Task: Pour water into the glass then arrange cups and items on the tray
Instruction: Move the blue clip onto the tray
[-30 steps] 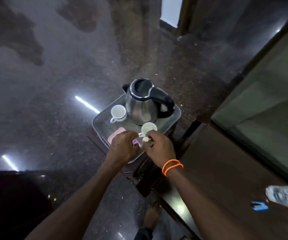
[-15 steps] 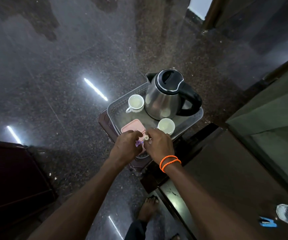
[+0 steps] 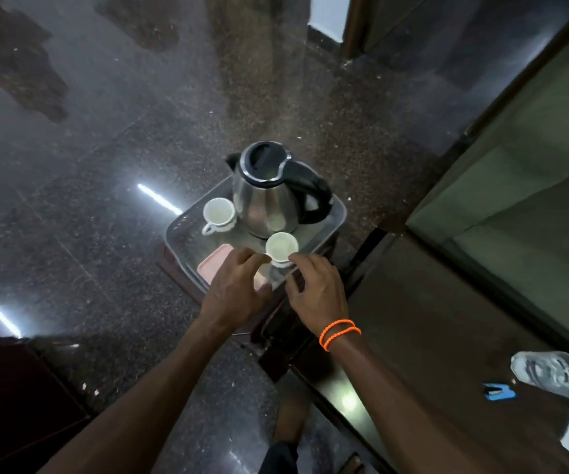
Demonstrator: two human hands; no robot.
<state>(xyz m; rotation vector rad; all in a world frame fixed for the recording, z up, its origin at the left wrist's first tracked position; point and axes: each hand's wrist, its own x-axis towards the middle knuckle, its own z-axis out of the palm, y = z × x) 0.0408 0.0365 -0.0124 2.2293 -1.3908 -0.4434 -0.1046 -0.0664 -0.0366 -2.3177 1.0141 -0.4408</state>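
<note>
Nearest the camera, at lower right, a glass (image 3: 549,373) of water stands on the dark table (image 3: 447,336), with a small blue item (image 3: 500,393) just beside it. Both forearms reach forward from the bottom edge; the right wrist carries two orange bands (image 3: 339,334). The left hand (image 3: 233,294) hovers over the near edge of the tray (image 3: 187,234), fingers loosely spread and empty, covering part of a pink lid (image 3: 213,265). The right hand (image 3: 317,289) is likewise spread and grasps nothing; its fingertips (image 3: 293,257) lie just beside the near cup (image 3: 281,247), and contact cannot be told. That cup stands upright at the tray's near right. Farther back, a second cup (image 3: 218,213) stands upright at the left, just beside the steel kettle (image 3: 269,193), which fills the tray's far part, its black handle to the right. Beyond lies polished dark floor (image 3: 105,131).
</note>
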